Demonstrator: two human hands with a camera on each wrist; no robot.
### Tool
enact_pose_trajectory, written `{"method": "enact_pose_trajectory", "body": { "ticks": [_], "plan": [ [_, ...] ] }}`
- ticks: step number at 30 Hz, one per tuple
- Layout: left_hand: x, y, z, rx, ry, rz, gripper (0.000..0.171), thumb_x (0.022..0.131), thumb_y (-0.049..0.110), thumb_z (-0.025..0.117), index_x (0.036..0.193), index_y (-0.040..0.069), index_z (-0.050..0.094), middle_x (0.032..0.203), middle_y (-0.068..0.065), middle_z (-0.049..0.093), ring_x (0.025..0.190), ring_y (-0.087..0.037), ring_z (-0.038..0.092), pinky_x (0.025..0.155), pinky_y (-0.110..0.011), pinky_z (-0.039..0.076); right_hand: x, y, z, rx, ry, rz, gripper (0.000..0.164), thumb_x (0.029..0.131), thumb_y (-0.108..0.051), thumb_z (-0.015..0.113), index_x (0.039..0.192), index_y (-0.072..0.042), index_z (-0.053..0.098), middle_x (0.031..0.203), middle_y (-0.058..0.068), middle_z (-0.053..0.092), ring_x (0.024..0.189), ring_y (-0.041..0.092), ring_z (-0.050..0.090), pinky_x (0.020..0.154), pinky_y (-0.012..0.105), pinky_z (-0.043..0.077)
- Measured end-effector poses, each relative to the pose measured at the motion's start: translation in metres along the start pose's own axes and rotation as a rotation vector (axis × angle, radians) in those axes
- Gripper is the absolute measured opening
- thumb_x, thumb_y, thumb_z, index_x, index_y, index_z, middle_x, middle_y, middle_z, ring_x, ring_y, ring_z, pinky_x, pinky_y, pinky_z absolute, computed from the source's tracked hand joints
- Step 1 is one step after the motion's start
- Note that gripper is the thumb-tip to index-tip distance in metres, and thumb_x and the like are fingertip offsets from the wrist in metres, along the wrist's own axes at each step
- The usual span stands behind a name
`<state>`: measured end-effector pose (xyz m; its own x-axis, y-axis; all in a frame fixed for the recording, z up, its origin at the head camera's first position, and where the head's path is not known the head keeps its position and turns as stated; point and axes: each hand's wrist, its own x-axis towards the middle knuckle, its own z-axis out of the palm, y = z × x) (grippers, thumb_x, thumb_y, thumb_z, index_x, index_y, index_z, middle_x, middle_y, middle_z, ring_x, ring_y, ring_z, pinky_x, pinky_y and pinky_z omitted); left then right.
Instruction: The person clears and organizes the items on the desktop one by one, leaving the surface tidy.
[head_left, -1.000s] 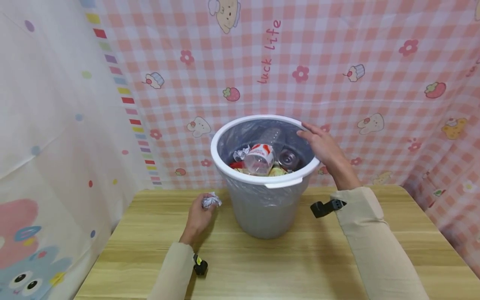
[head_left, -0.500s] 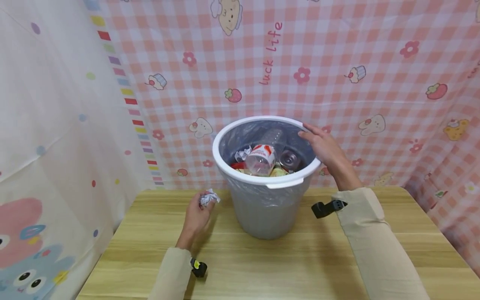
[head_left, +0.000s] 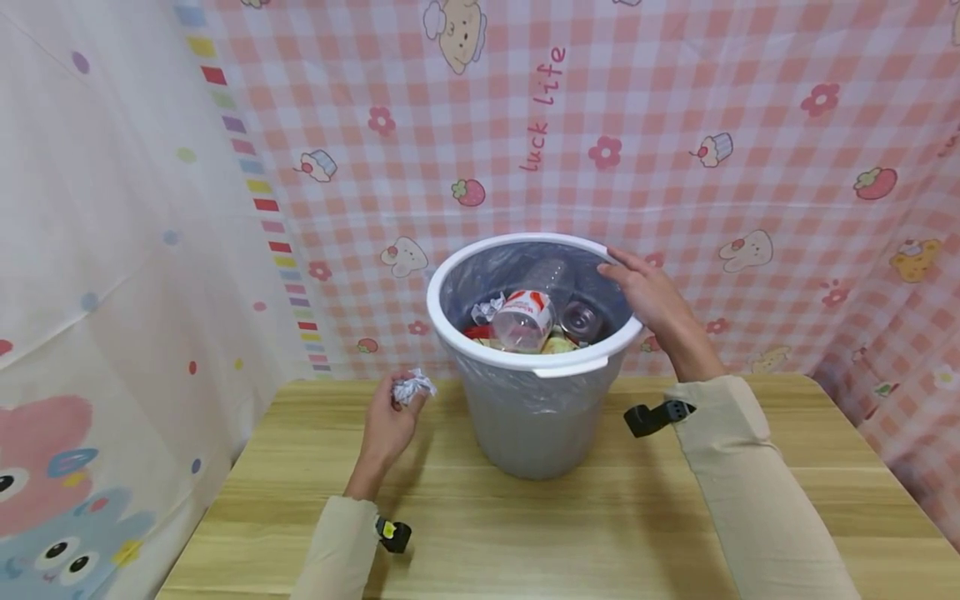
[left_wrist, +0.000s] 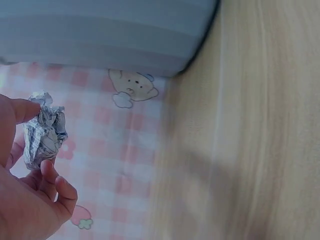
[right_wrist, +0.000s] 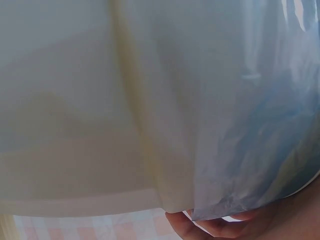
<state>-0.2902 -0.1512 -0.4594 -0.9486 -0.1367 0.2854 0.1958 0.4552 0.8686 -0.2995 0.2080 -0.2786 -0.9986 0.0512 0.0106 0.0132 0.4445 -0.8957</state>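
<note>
My left hand [head_left: 390,425] holds a crumpled ball of printed paper [head_left: 414,387] between thumb and fingers, to the left of a grey trash bin [head_left: 532,433]. In the left wrist view the paper ball [left_wrist: 45,132] sits between the thumb and the curled fingers, apart from the bin wall [left_wrist: 100,35]. At the bin's right side my right hand [head_left: 652,296] grips the white rim [head_left: 480,354], thumb towards the inside. The right wrist view shows its fingers [right_wrist: 187,227] against the bin's outer side; part of that hand is out of frame.
Inside the bin, a clear plastic liner [head_left: 468,279] surrounds a clear cup with a red and white label [head_left: 525,312], other clear plastic containers [head_left: 581,321] and crumpled paper [head_left: 487,308]. A wooden table [head_left: 480,542] bears the bin. Behind hangs a pink checked cloth [head_left: 525,200].
My left hand has shifted slightly left and up with the paper ball, away from the bin. The right hand stays on the rim, and the head view has tilted a little.
</note>
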Motion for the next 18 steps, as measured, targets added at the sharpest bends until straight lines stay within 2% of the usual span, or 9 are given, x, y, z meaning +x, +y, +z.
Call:
{"method": "enact_pose_trajectory", "body": {
  "ticks": [9,14,18],
  "plan": [
    [0.000,0.014,-0.012,-0.042,0.046,0.022,0.035,0.090,0.009,0.069,0.122,0.006,0.056,0.101,-0.009,0.054,0.083,-0.018,0.045,0.071,-0.026,0.037,-0.001,-0.001,0.000,-0.007,0.007,0.000,0.064,0.100,-0.048,0.045,0.157,-0.027,0.026,0.159,0.015,0.031,0.130,0.034,0.050,0.099,0.046,0.048],
    [0.002,0.024,-0.020,-0.062,0.062,0.055,0.035,0.090,0.009,0.068,0.123,0.006,0.054,0.105,-0.011,0.057,0.086,-0.018,0.046,0.073,-0.025,0.037,-0.001,0.000,0.002,-0.022,0.021,-0.007,0.063,0.100,-0.047,0.045,0.157,-0.026,0.028,0.161,0.015,0.028,0.138,0.036,0.041,0.107,0.049,0.041],
    [0.002,0.031,-0.025,-0.064,0.059,0.057,0.035,0.091,0.012,0.067,0.123,0.008,0.054,0.106,-0.009,0.058,0.087,-0.017,0.048,0.073,-0.024,0.039,0.000,0.000,0.003,-0.031,0.030,-0.016,0.062,0.100,-0.047,0.045,0.157,-0.026,0.029,0.161,0.015,0.026,0.142,0.036,0.035,0.110,0.050,0.037]
  ]
}}
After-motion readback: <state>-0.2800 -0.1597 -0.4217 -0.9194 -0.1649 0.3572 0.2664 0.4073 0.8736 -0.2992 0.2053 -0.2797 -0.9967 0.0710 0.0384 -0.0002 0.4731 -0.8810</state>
